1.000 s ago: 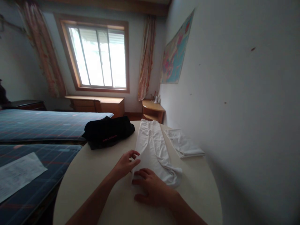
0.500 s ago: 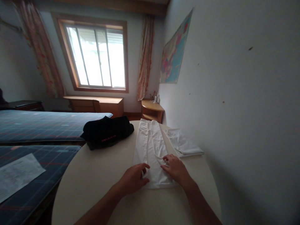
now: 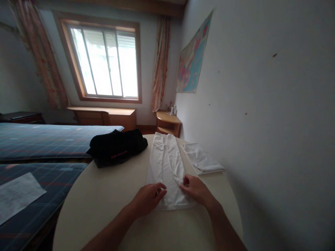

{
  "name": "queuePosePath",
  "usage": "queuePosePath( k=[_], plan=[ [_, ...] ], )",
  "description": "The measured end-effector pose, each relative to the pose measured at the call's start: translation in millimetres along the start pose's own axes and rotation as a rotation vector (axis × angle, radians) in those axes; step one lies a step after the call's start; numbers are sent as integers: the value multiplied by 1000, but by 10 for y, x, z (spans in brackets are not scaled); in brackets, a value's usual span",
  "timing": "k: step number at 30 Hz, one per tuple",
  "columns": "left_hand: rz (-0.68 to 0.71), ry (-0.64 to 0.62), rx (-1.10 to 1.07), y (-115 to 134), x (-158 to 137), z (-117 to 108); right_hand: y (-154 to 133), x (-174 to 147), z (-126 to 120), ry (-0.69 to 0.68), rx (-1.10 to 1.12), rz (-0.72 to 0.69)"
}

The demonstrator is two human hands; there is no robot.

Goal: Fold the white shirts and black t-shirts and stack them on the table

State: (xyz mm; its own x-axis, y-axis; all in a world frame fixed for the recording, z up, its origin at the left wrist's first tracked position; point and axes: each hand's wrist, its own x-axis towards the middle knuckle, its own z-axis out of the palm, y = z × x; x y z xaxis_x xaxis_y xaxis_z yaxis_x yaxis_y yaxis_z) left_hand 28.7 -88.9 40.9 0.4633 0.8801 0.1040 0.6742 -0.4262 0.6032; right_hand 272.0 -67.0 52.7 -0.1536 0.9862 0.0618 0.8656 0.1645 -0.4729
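Note:
A long white garment [image 3: 167, 162], perhaps a pair of trousers, lies lengthwise on the round cream table [image 3: 104, 195] before me. Soft creases run along it. At its near left edge my left hand [image 3: 149, 198] has thumb and forefinger drawn together on the cloth. My right hand [image 3: 196, 189] pinches a raised fold near the right edge, its fingers curled in. A second folded white garment [image 3: 202, 158] rests just to the right. Black folded clothing [image 3: 117, 146] with small red lettering sits on the table's far left.
Two mattresses [image 3: 52, 141] with plaid covers stand left of the table, the nearer one bearing a sheet of paper [image 3: 22, 195]. A wall [image 3: 274, 150] runs close along the right. Behind the table are a corner shelf [image 3: 169, 118] and a desk [image 3: 121, 113].
The fingers of both hands have drawn closer together, the right ones curling onto the cloth fold. The white garment stays in place on the table. The view has shifted slightly to the right.

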Motion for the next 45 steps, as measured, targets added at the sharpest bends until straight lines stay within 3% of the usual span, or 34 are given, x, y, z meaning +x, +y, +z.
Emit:
queuePosePath(
  k=[8,14,19,29,35,40,45],
  plan=[
    [-25,40,68,-76,18,12,-121,-53,-60,-160,404,-236],
    [77,106,99,-78,29,65,-93,-124,-159,-235,233,-130],
    [165,109,92,-51,64,154,-94,-198,-173,-236,90,-221],
    [258,73,63,55,124,198,-239,-186,-102,-183,423,-359],
    [179,185,-7,39,131,181,-91,-109,-118,-223,566,-305],
    [105,247,-77,18,123,140,76,-111,-149,-234,465,-222],
    [103,240,-95,-11,148,164,5,-218,-117,-231,313,-203]
  ],
)
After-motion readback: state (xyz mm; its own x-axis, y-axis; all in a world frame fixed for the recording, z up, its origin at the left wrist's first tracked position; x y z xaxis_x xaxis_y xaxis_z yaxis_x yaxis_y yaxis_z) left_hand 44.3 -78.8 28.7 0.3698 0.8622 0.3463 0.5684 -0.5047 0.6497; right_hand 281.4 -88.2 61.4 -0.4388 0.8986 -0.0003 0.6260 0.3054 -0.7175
